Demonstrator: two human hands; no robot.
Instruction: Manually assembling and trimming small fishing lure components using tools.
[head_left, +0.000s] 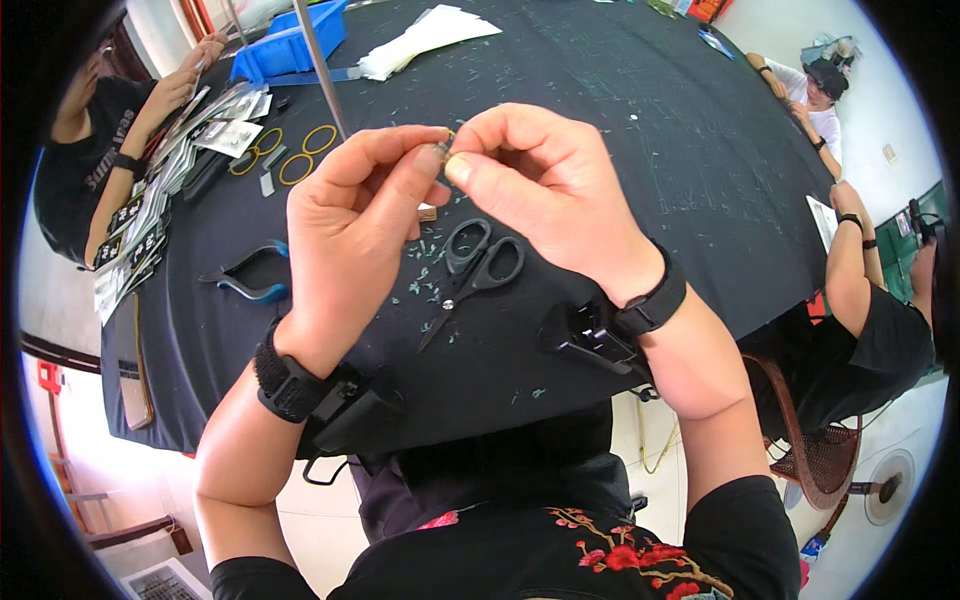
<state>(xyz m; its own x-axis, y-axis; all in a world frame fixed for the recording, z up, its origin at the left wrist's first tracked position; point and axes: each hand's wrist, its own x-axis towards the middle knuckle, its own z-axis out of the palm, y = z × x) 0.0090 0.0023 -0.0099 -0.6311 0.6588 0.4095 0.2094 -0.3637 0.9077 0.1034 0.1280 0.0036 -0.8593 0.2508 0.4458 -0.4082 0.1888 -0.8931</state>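
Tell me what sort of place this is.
Probably a small handicraft workshop: several people are around one large cloth-covered table, with black scissors and blue-handled pliers lying on it.

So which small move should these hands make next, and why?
Perhaps the right hand could turn the small piece slightly while the left hand steadies it: both pinch it, while the scissors and pliers lie on the table.

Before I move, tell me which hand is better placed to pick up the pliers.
The left hand, likely: the blue-handled pliers lie just left of its wrist, while the right hand is farther across. Both hands' fingertips meet at a small item.
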